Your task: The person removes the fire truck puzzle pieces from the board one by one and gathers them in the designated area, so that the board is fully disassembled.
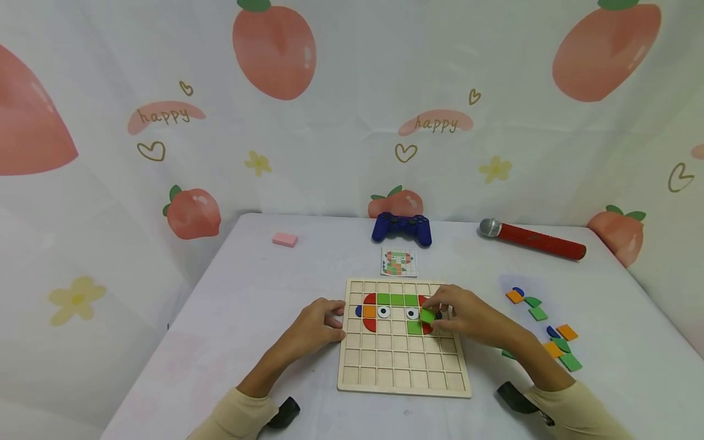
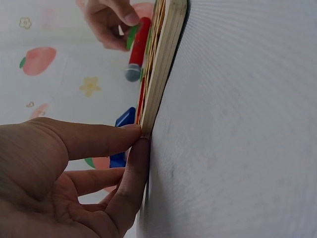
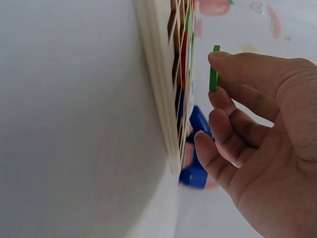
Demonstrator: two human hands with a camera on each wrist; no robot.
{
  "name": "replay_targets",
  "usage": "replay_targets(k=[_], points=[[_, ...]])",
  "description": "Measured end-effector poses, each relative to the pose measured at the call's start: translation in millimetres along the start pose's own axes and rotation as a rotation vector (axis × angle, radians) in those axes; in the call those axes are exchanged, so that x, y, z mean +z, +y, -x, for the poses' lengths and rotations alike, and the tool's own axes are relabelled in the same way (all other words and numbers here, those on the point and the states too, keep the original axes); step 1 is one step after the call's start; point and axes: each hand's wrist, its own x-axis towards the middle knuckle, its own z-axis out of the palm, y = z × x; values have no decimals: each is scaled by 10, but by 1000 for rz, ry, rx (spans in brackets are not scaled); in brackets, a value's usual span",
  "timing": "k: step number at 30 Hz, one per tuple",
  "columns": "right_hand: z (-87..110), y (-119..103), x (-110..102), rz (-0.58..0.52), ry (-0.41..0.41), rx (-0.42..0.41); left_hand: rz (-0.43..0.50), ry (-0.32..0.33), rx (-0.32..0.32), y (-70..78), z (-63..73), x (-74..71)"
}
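Note:
A wooden grid board (image 1: 399, 377) lies on the table, partly filled with red, green, orange, blue and eye-printed tiles. At its left edge, my left hand (image 1: 317, 324) holds the rim between thumb and finger, as the left wrist view shows up close. My right hand (image 1: 467, 315) pinches a green square tile (image 1: 427, 316) by its edges, above the right part of the pattern. In the right wrist view this tile (image 3: 214, 69) stands edge-on, apart from the board. The right fingers hide some cells behind them.
Loose green, orange and blue tiles (image 1: 571, 362) lie scattered to the right. Behind the board are a pattern card (image 1: 399, 262) and a blue game controller (image 1: 402, 227). A red microphone (image 1: 541, 241) lies back right, a pink block (image 1: 285, 239) back left.

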Motion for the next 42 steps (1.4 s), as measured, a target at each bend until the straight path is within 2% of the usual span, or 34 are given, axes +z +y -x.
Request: replay_targets(k=[9,16,28,42], points=[[-181,-162,139,57,-47,-69,-1,-1,2,-8,-5,0],[-302,-274,241,70,-53,-109,-4,3,-5,-11,-3,4],[-436,-444,352,68,-102,-118,2,-1,-6,-10,-5,2],[-481,-470,402,94,-120,-125,5,-4,-5,-21,-14,8]])
